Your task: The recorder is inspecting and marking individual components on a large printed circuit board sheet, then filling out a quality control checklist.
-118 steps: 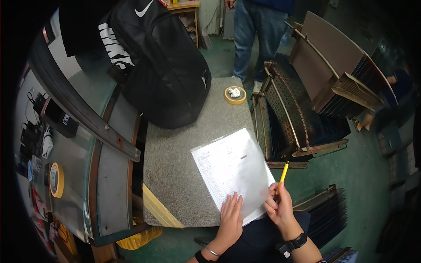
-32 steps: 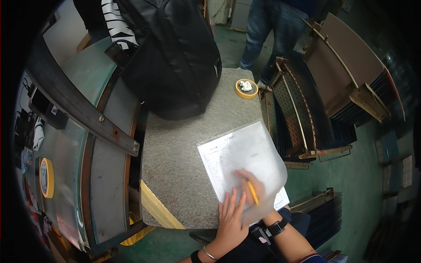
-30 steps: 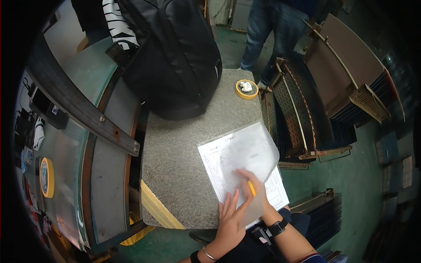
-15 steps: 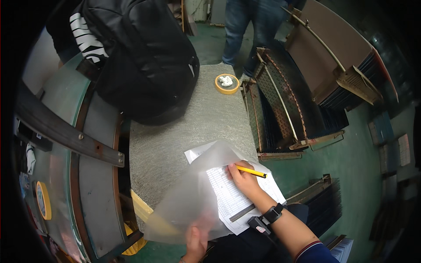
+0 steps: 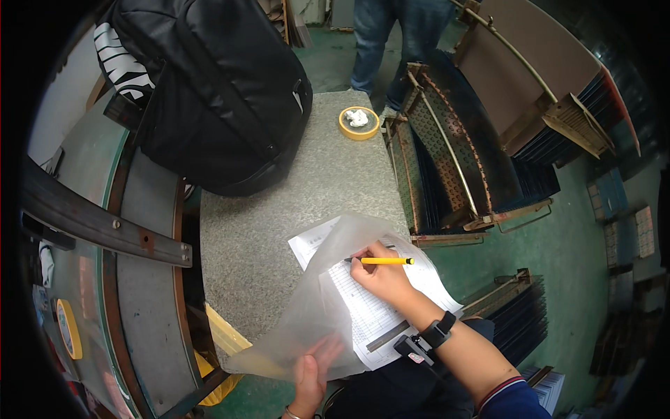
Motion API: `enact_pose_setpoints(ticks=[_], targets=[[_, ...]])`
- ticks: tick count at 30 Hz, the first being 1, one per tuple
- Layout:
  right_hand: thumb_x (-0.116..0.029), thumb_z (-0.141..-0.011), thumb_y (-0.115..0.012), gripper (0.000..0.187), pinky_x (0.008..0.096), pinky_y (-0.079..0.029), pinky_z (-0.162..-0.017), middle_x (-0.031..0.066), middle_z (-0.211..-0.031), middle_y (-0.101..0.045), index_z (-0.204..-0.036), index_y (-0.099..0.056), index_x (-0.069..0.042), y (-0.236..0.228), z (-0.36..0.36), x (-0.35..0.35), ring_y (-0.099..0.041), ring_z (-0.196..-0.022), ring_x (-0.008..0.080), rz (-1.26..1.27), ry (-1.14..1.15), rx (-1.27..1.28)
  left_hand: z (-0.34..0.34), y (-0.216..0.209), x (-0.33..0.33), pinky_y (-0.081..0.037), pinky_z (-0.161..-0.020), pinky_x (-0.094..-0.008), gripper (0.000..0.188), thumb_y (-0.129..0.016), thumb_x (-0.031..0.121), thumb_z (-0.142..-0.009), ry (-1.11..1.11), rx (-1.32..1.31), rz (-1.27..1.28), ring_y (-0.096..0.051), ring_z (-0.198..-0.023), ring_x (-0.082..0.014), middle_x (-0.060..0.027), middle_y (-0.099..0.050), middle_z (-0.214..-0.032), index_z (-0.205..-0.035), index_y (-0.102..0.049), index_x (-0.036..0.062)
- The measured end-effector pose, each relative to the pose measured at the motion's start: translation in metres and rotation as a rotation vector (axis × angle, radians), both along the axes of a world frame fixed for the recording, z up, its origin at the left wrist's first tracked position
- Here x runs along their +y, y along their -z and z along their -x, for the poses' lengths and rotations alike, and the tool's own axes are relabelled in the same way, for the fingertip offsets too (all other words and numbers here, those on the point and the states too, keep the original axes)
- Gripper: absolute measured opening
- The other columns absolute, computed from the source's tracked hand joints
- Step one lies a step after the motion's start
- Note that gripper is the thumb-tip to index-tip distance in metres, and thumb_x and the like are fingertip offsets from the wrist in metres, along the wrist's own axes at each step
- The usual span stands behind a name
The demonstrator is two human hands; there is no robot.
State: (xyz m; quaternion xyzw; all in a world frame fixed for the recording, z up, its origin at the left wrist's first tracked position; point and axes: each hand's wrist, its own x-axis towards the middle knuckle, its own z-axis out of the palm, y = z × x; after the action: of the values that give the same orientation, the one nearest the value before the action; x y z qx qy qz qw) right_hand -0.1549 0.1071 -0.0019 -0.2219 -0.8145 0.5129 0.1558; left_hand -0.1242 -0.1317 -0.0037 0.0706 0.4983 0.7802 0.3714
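Note:
My right hand [image 5: 380,274] grips a yellow pen [image 5: 391,261], its dark tip at a white sheet printed with a grid [image 5: 357,297]. Beneath my right forearm, a dark narrow strip [image 5: 386,337] crosses the lower part of the sheet. A translucent plastic sheet [image 5: 296,318] is folded back over the paper's left side, hiding part of it. My left hand [image 5: 310,380] pinches the plastic's near edge, the thumb outside and the fingers showing blurrily through it. The papers lie at the near end of a grey speckled tabletop [image 5: 244,269].
A black backpack [image 5: 223,98] stands at the tabletop's far left. Near the far edge lies a yellow tape roll [image 5: 359,133] with crumpled white stuff inside. Metal racks of panels [image 5: 447,153] stand on the right. Beyond the table is a person in jeans [image 5: 398,35]. A steel bar [image 5: 105,220] juts in from the left.
My right hand has moved slightly up and left over the paper, and the pen now lies more level. The plastic is folded back a little differently. My left hand keeps its hold.

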Motion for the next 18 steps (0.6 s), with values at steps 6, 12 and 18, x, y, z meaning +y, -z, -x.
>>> enact_pose_setpoints(ticks=[6, 12, 18], targets=[[-0.012, -0.074, -0.061, 0.013, 0.0287, -0.046, -0.054, 0.0088, -0.065, -0.059, -0.079, -0.053, -0.004, 0.009, -0.004, -0.005, -0.058, -0.057, 0.0187, 0.066, 0.139, 0.031, -0.001, 0.004, -0.003, -0.031, -0.101, -0.0535, 0.060, -0.036, 0.043, -0.094, 0.062, 0.019, 0.042, -0.038, -0.122, -0.0414, -0.0268, -0.039, -0.128, -0.123, -0.035, -0.0096], [-0.014, -0.072, -0.063, 0.013, 0.0302, -0.047, -0.055, 0.0100, -0.066, -0.060, -0.077, -0.054, -0.005, 0.008, 0.000, -0.007, -0.059, -0.057, 0.0222, -0.101, 0.076, 0.038, 0.000, 0.004, -0.004, -0.030, -0.102, -0.0505, 0.066, -0.036, 0.044, -0.093, 0.062, 0.001, 0.061, -0.040, -0.121, -0.0408, -0.0320, -0.037, -0.128, -0.125, -0.030, -0.0137], [-0.015, -0.072, -0.064, 0.013, 0.0303, -0.047, -0.055, 0.0093, -0.067, -0.061, -0.076, -0.056, -0.006, 0.009, -0.001, -0.006, -0.060, -0.058, 0.0218, -0.149, 0.041, 0.020, -0.002, 0.012, -0.006, -0.029, -0.104, -0.0458, 0.065, -0.035, 0.042, -0.094, 0.103, 0.015, 0.085, -0.041, -0.121, -0.0395, -0.0334, -0.036, -0.130, -0.126, -0.029, -0.0138]])
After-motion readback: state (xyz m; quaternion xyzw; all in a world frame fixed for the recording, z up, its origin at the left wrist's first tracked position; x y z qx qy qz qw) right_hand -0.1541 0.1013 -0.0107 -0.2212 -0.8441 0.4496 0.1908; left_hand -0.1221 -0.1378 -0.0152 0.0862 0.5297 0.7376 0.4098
